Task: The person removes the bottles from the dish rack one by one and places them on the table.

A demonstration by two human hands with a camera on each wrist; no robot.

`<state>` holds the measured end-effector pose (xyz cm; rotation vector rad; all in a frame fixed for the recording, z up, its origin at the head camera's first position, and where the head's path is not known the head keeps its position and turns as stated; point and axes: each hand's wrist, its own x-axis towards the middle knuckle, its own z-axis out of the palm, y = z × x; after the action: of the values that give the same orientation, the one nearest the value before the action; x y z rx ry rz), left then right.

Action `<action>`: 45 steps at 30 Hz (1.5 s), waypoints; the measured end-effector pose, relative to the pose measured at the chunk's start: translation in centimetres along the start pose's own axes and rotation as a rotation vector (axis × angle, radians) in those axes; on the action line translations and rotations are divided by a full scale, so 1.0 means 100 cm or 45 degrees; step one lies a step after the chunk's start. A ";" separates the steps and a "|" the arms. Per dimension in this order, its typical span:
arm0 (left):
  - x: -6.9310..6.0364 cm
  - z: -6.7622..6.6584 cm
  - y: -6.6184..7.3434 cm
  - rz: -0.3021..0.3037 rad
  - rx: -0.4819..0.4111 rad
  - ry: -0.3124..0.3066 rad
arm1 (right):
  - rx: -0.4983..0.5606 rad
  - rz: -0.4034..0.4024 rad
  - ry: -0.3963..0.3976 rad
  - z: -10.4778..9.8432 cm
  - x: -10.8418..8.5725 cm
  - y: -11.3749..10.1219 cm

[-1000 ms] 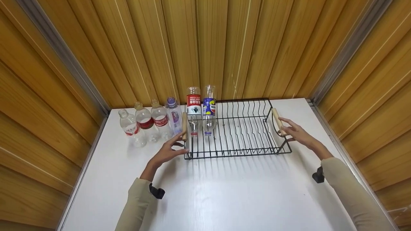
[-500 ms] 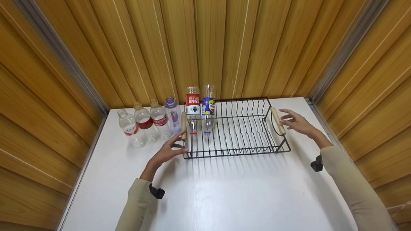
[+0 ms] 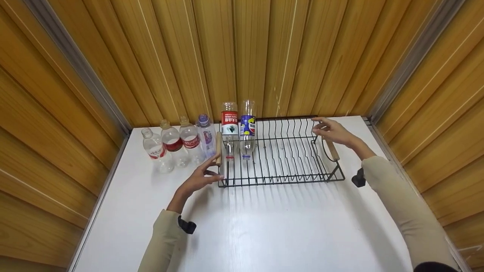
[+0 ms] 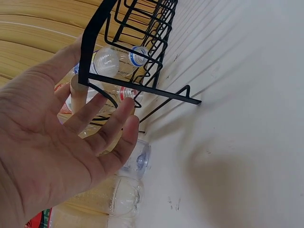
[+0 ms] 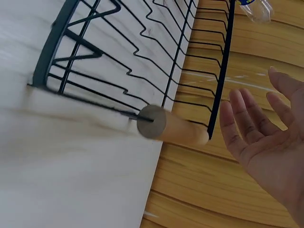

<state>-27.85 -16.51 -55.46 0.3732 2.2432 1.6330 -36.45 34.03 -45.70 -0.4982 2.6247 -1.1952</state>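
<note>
A black wire rack (image 3: 281, 181) with wooden end handles stands at the back of the white table. Two upside-down bottles, one with a red and white label (image 3: 229, 122), one with a blue label (image 3: 248, 125), lean in its left end. My left hand (image 3: 196, 180) is at the left handle (image 3: 219, 148); in the left wrist view that hand (image 4: 61, 128) has its thumb and fingers spread about the rack's corner, touching it. My right hand (image 3: 336, 133) hovers over the right back corner; the right wrist view shows that hand (image 5: 270, 128) with loose fingers, apart from the right handle (image 5: 180, 129).
Left of the rack stand several clear bottles: one with a purple neck (image 3: 207, 136), two with red labels (image 3: 174, 144), (image 3: 191, 141) and one with a red and white label (image 3: 155, 151). Wood-look panels rise behind the table (image 3: 257, 226) and at both sides.
My right hand has let go of the right handle and moved up and left to the rack's back corner. My left hand has stayed at the left handle.
</note>
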 end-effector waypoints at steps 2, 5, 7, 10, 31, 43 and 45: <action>0.001 0.000 0.000 0.002 0.011 0.003 | 0.023 -0.028 -0.024 0.006 0.008 -0.004; 0.002 -0.001 -0.001 -0.002 0.022 0.005 | 0.047 -0.059 -0.056 0.017 0.019 -0.010; 0.003 0.000 -0.001 -0.002 0.019 0.005 | 0.065 -0.079 -0.082 0.026 0.026 -0.013; 0.003 0.000 -0.002 0.006 0.003 0.000 | 0.085 -0.077 -0.124 0.037 0.034 -0.024; 0.001 0.000 -0.005 0.015 -0.030 0.011 | 0.212 -0.029 -0.365 0.109 0.105 -0.050; 0.004 0.002 -0.008 0.002 -0.048 0.024 | 0.311 0.131 -0.425 0.140 0.130 -0.056; 0.003 0.002 -0.008 0.006 -0.054 0.025 | 0.307 0.147 -0.415 0.144 0.132 -0.059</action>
<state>-28.03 -16.49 -56.30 0.3530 2.2197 1.6906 -42.62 15.34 -51.30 -0.4460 2.1732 -1.2529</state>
